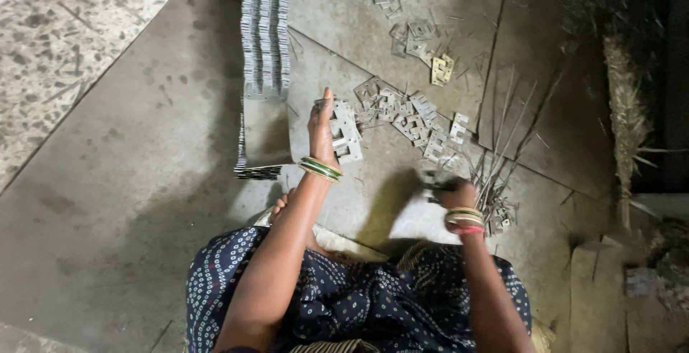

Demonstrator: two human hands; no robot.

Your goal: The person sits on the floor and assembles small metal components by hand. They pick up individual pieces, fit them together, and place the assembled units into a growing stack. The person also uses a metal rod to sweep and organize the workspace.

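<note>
My left hand is raised over the floor and grips a stack of small flat metal pieces, fingers pointing away from me. My right hand is blurred and closed low near the floor, beside a bundle of thin metal rods; something small and dark is in it, though I cannot tell what. Between the hands a loose pile of small metal brackets lies scattered on the concrete.
Long rows of stacked metal pieces run away from me at the upper middle, with another short stack at their near end. More loose brackets lie farther off. A straw broom rests at the right. My knees in dark patterned cloth fill the bottom.
</note>
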